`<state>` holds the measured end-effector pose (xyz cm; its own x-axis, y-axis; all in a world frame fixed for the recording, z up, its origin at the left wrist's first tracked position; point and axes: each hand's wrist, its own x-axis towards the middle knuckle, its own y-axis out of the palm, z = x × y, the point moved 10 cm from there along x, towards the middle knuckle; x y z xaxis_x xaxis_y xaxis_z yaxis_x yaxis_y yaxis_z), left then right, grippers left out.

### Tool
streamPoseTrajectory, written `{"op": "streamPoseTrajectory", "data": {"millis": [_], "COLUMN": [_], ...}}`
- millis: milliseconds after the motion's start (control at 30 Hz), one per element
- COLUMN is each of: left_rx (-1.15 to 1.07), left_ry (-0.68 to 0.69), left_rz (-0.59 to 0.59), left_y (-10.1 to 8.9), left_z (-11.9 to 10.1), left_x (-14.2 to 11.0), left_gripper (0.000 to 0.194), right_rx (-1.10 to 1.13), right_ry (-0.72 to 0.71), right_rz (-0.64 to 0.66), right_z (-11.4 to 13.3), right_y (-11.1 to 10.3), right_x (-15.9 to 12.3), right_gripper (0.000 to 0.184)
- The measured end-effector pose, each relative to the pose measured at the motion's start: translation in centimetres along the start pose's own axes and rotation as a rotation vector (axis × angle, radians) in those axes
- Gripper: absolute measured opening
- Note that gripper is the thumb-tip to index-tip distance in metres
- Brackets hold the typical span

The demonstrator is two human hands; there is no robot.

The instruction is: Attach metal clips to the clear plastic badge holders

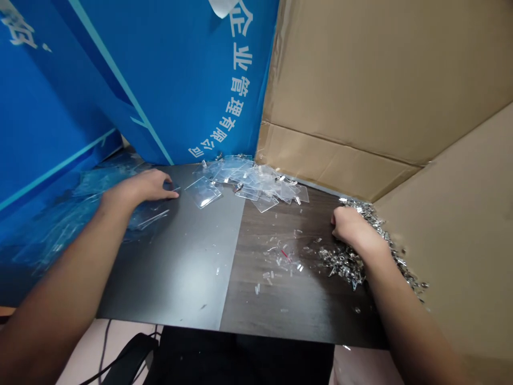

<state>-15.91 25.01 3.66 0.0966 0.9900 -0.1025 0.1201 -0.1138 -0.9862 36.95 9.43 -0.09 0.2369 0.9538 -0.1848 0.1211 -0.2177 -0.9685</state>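
Reaches with the left hand (pixel 149 185) beside loose clear sleeves (pixel 146 218), thumb and fingers apart, and with the right hand (pixel 349 224) into metal clips (pixel 349 264), fingers curled; cannot tell whether closed on any. Seems sorted by kind at either side for easy reach. Looks flat and glossy at left, small and silvery at right. Between, on the dark table (pixel 176 272), a mixed heap (pixel 250 179) near the blue panel (pixel 180 69) and brown cardboard (pixel 340 80).

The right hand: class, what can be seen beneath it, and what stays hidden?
Small metal pieces show on the near and far sides of the right hand. Whatever is directly beneath it or inside its curled fingers is covered.
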Motion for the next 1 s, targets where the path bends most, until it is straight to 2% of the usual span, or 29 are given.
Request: {"op": "streamPoseTrajectory", "data": {"millis": [133, 233, 467, 600, 833, 933, 1000], "left_rx": [0.047, 0.086, 0.147, 0.16, 0.105, 0.025, -0.011], "left_ry": [0.034, 0.048, -0.037, -0.07, -0.154, -0.19, -0.109], "left_rz": [-0.009, -0.025, -0.067, -0.141, -0.355, -0.446, -0.432], "left_y": [-0.1, -0.1, -0.5, -1.9, -5.4, -6.6, -6.6], "left_z": [-0.9, -2.0, -4.0, -5.1, -6.7, -6.9, -8.0], "left_x": [0.1, -0.3, -2.1, -3.1, -6.1, -7.4, -7.6], "left_gripper": [0.032, 0.034, 0.034, 0.039, 0.058, 0.053, 0.045], "right_rx": [-0.002, -0.001, 0.039, 0.082, 0.217, 0.311, 0.433], "right_ry": [0.02, 0.042, 0.095, 0.108, 0.086, 0.019, -0.073], "right_rz": [-0.004, -0.018, -0.052, -0.057, -0.093, -0.118, -0.115], "right_z": [0.1, 0.1, 0.0, 0.3, 0.9, 1.7, 2.8], "right_y": [0.0, -0.1, -0.7, -0.9, -1.6, -2.7, -3.5], "right_x": [-0.1, -0.2, -0.2, -0.2, -0.8, -1.4, -1.9], "right_gripper": [0.035, 0.037, 0.041, 0.039, 0.02, 0.022, 0.025]}}
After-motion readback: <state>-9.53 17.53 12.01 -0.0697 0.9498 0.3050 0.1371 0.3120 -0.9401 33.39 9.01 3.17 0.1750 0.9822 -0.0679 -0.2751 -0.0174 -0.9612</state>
